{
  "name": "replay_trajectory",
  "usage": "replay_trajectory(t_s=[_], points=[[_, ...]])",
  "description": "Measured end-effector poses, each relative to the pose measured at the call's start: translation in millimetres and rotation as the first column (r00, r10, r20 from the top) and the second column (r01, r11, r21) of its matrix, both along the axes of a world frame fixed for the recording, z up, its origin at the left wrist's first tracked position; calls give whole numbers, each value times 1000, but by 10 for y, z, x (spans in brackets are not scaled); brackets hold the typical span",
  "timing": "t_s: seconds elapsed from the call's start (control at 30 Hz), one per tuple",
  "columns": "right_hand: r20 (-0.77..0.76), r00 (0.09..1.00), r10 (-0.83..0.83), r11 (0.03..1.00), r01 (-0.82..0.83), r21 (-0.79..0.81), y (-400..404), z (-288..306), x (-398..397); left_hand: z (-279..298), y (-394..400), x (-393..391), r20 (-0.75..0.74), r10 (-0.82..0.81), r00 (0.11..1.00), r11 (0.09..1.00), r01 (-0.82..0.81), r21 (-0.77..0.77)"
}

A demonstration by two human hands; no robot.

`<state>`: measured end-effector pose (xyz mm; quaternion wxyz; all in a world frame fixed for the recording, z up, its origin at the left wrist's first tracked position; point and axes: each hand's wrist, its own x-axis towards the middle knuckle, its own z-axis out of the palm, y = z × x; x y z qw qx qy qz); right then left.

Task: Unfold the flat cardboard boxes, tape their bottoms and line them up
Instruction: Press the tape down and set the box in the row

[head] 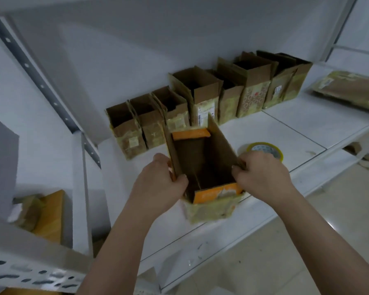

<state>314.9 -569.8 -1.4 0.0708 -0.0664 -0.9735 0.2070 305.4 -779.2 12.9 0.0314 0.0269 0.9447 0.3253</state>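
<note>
An open cardboard box with orange flaps [202,167] stands upright on the white shelf [285,133], its lower part wrapped in yellowish tape. My left hand [160,182] grips its left wall, thumb inside. My right hand [262,173] pinches its right wall. Behind it, a row of several opened, taped boxes [200,96] lines the back wall. A roll of tape [264,149] lies flat just behind my right hand.
A stack of flat boxes [349,88] lies at the shelf's far right. More flat cardboard [43,213] sits on a lower shelf at left. A perforated metal upright [41,81] rises at left. Tiled floor with scraps [366,158] lies to the right.
</note>
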Motion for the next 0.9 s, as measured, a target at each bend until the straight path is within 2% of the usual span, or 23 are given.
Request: replay_trajectory(t_s=[0.13,0.3,0.4,0.6,0.9], points=[[-151,984,-92,994,82,-72,329,188,40,163,360,-64,-221,-12,975,992,39,118],[-246,950,-190,976,155,-152,1020,274,187,256,1081,-73,-389,31,921,952,91,291],[-261,936,-237,966,197,-170,1600,277,313,258,1684,-77,-399,4,917,918,155,365],[-263,903,-341,939,312,-145,2856,267,524,160,3022,-120,-336,-126,933,889,257,380],[-183,893,-412,910,392,-137,3958,71,457,-24,4196,-355,-283,-200,938,900,290,325]])
